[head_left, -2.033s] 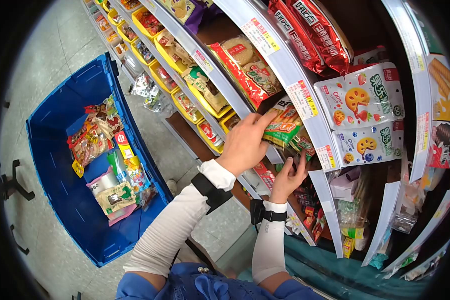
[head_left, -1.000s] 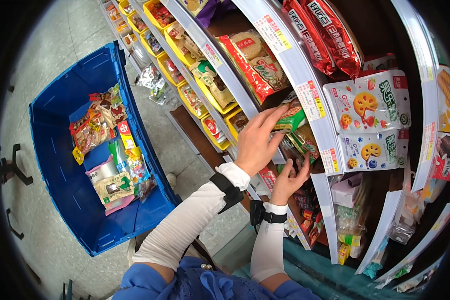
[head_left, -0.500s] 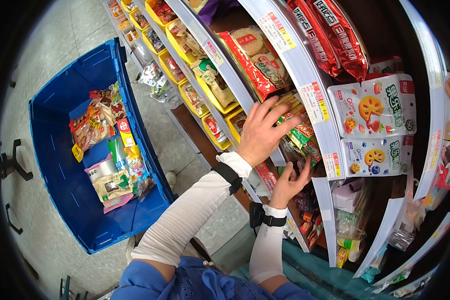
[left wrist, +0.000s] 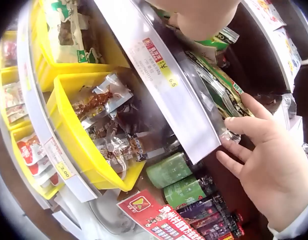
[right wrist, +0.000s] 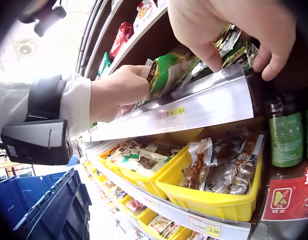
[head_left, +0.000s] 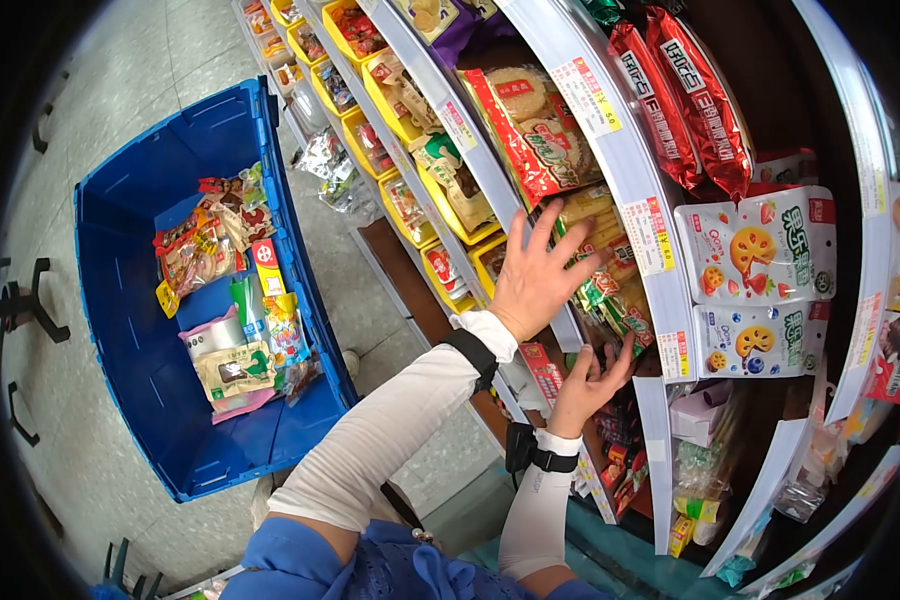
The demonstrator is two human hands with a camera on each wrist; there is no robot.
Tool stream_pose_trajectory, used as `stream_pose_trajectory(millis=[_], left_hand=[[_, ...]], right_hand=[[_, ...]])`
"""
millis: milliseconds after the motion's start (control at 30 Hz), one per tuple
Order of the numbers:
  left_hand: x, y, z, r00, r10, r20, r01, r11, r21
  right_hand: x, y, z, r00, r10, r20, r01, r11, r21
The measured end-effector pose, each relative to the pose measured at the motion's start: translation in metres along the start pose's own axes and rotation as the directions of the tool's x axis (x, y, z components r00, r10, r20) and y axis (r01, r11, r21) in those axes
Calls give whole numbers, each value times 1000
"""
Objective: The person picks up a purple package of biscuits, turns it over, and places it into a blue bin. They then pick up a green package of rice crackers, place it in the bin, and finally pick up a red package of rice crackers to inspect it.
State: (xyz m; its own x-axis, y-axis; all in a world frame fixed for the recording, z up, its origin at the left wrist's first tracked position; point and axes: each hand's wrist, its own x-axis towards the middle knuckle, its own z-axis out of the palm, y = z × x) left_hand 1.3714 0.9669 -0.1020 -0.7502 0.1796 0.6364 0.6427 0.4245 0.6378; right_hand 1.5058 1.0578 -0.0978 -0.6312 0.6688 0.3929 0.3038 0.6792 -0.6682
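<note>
Snack packs with green and clear wrapping (head_left: 615,285) lie on a shelf behind a price rail. Over their left side is my left hand (head_left: 535,285), fingers spread and fingertips on the wrappers; the right wrist view shows this hand (right wrist: 121,90) beside a green pack (right wrist: 166,75). My right hand (head_left: 585,395) is at the packs' near end, palm up, fingers loosely bent. In the left wrist view the right hand's (left wrist: 274,155) thumb and forefinger touch the pack end (left wrist: 226,100). The left fingertips are out of the left wrist view.
A blue crate (head_left: 120,350) with several snack packs stands at the left on the floor. Yellow bins (head_left: 470,215) line the lower shelf. A red rice cracker bag (head_left: 535,130) lies beyond the packs; white cookie pouches (head_left: 755,250) stand on the shelf at right.
The left hand's fingers, earlier closer together around the green pack, are now spread over the packs, which lie flatter behind the rail. The right hand stays by the near end.
</note>
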Motion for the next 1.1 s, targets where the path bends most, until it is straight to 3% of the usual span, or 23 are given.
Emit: stream_pose_trajectory(millis=[100, 167, 333, 567, 700, 800, 867, 1033, 1100], left_hand=[[-2, 1, -4, 998, 17, 61, -17, 1000, -4], [-2, 5, -16, 975, 20, 220, -15, 1000, -26], [-4, 8, -20, 975, -29, 221, 80, 970, -228], [7, 18, -2, 986, -85, 144, 94, 994, -54], [10, 9, 6, 978, -43, 204, 44, 999, 0], [7, 2, -6, 977, -7, 213, 43, 986, -163], [6, 1, -8, 975, -5, 224, 41, 987, -155], [7, -3, -3, 974, -40, 223, 41, 999, 1], [5, -2, -2, 972, -62, 225, 51, 997, 55]], right_hand=[[-2, -1, 0, 1000, 16, 1, -16, 1000, 13], [-2, 4, 0, 1000, -23, -1, 23, 1000, -22], [-3, 0, 0, 999, -30, 32, 30, 1000, 2], [-3, 0, 1, 1000, 14, 22, -14, 1000, 20], [-2, -1, 0, 999, 31, 31, -32, 999, 22], [-3, 0, 1, 999, 37, 26, -38, 998, 50], [-3, 0, 2, 999, 36, 20, -37, 998, 46], [-1, 0, 1, 999, 31, 22, -32, 999, 28], [-2, 1, 2, 999, -33, 3, 33, 999, -36]])
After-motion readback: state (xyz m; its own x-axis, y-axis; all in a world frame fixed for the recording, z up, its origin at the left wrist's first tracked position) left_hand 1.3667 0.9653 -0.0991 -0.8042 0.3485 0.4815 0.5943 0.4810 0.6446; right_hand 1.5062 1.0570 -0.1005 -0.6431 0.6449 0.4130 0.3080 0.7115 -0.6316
